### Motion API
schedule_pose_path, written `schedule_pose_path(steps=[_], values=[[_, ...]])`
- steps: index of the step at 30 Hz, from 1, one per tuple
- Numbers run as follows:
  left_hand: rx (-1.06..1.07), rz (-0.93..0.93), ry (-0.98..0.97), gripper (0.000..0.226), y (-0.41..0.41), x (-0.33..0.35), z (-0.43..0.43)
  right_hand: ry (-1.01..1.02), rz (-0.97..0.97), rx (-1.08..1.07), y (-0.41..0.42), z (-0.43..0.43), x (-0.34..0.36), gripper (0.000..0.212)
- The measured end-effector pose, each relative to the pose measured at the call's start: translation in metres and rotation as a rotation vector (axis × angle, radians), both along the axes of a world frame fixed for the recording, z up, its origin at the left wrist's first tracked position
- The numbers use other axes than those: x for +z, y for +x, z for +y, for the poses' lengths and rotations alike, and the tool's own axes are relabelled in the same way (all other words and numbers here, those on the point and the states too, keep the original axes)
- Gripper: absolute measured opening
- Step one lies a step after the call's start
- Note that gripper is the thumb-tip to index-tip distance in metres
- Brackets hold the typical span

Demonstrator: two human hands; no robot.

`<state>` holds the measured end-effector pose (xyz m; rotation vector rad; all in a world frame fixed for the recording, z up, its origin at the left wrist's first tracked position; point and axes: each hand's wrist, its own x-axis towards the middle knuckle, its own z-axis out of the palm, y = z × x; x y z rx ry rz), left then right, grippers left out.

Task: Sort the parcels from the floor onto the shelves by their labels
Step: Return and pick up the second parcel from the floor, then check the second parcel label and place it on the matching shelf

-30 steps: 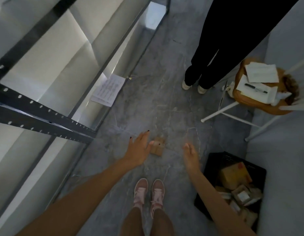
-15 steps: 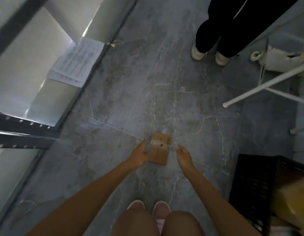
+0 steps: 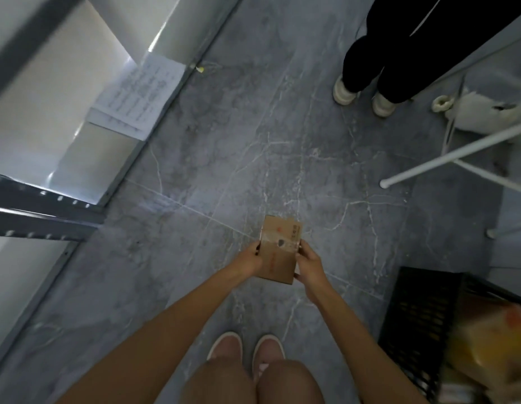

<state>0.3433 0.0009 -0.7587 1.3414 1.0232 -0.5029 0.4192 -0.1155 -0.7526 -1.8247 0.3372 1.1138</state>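
A small brown cardboard parcel [image 3: 278,249] with clear tape and a printed label is held above the grey floor, straight in front of me. My left hand [image 3: 249,259] grips its left edge and my right hand [image 3: 309,262] grips its right edge. The label faces up; its text is too small to read. The metal shelf unit [image 3: 49,211] stands at my left, its white boards bare apart from some printed paper sheets [image 3: 139,97].
A black crate [image 3: 414,322] holding more parcels, one yellowish [image 3: 492,345], stands at the lower right. Another person's legs and shoes [image 3: 364,91] are ahead on the right. White stool legs [image 3: 457,153] and a white bag [image 3: 481,112] are at the right.
Both hands reached down to the parcel on the floor, closed on its sides and lifted it. My view tilted further down and closer to the floor.
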Motion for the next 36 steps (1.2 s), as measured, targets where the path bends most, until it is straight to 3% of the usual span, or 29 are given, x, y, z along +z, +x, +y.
schedule_pose_path(steps=[13,19,28,36], values=[[-0.026,-0.283,0.361,0.043,-0.022,0.406,0.039,0.228,-0.047,-0.008,-0.007,0.018,0.431,0.046],[0.119,-0.385,0.502,0.034,-0.029,0.578,0.053,0.333,-0.296,0.129,-0.016,0.032,0.594,0.045],[0.303,-0.604,0.680,0.036,-0.064,0.756,0.081,0.554,-0.530,0.244,-0.022,0.088,0.755,0.046],[0.547,-0.718,0.916,0.035,-0.105,0.812,0.080,0.697,-0.796,0.423,-0.047,0.104,0.811,0.047]])
